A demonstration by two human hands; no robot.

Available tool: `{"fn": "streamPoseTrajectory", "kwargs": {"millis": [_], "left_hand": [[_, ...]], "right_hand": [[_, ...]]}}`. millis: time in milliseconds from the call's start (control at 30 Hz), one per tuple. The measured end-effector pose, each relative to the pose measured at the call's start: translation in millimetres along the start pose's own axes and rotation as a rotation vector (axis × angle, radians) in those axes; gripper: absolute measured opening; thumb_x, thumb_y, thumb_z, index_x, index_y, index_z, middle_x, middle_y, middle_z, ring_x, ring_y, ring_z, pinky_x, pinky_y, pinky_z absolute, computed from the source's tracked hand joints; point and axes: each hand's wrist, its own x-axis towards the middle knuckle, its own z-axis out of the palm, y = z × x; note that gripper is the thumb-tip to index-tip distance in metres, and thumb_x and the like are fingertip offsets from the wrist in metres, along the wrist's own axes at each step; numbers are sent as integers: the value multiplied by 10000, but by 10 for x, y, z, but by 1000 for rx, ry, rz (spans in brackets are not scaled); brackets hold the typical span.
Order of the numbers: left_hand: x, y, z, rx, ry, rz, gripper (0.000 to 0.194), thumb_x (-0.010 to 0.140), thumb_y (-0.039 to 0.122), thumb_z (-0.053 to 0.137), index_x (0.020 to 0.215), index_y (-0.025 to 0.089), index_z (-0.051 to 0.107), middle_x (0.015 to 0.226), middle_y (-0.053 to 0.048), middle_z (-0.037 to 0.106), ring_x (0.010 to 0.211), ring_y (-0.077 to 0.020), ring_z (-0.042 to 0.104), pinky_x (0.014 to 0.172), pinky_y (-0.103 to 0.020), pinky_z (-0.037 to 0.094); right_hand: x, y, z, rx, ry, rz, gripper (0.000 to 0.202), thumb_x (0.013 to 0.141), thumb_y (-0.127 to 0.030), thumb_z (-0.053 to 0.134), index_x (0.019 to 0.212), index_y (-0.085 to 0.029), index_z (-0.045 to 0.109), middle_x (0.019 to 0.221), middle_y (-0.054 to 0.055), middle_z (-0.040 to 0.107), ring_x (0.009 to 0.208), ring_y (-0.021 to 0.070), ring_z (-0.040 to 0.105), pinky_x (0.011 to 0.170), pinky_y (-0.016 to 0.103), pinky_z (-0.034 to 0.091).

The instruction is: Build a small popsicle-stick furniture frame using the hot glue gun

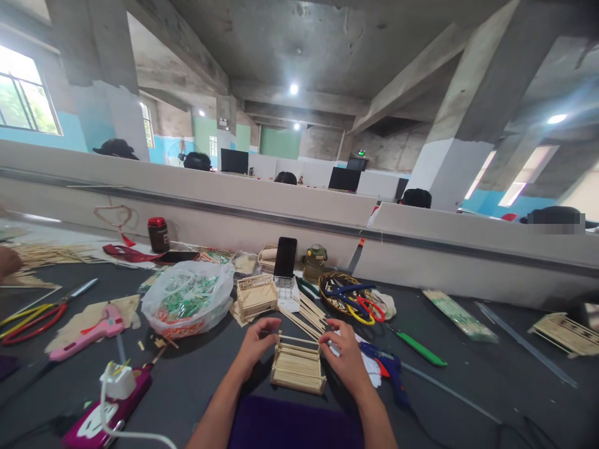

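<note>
A small bench-like frame of pale wooden sticks (pixel 298 369) rests on the dark table between my hands. It has a slatted base and a raised rail along its far side. At its left end, my left hand (pixel 256 348) curves with thumb and fingers apart. My right hand (pixel 344 354) mirrors it at the other end, thumb close to the rail and fingers spread. Whether the fingertips touch the rail I cannot tell. Loose sticks (pixel 306 317) lie just beyond, beside a second stick-built piece (pixel 256 297).
Left are a plastic bag (pixel 187 299) of green-wrapped items, a pink glue gun (pixel 91 333), scissors (pixel 60 315) and a purple power strip (pixel 110 408). Right are a blue glue gun (pixel 390 371), a basket of tools (pixel 334 298) and a green-handled tool (pixel 421 348). A phone (pixel 285 257) stands behind.
</note>
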Motion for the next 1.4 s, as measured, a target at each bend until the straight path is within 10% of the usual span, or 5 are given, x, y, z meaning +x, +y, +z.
{"fn": "streamPoseTrajectory", "kwargs": {"millis": [367, 667, 1400], "left_hand": [[-66, 131, -38, 359, 54, 314, 164, 716, 350, 680, 762, 194, 699, 789, -44, 631, 801, -199, 556, 695, -278, 406], [-44, 78, -33, 257, 7, 218, 230, 730, 397, 671, 695, 176, 719, 708, -32, 604, 634, -142, 496, 582, -237, 358], [-104, 12, -30, 215, -40, 135, 234, 698, 384, 682, 703, 156, 733, 723, -51, 640, 678, -162, 559, 625, -248, 407]], "right_hand": [[-2, -19, -59, 156, 1, -1, 147, 830, -255, 527, 805, -231, 670, 1024, 77, 576, 994, 224, 517, 884, 359, 402], [-81, 22, -111, 280, -89, 255, 182, 827, -349, 536, 838, -204, 647, 735, 10, 641, 677, 167, 552, 632, 244, 399], [-222, 110, 58, 368, -110, 316, 310, 787, -447, 526, 701, -172, 641, 652, 23, 625, 630, 167, 536, 588, 237, 400]]}}
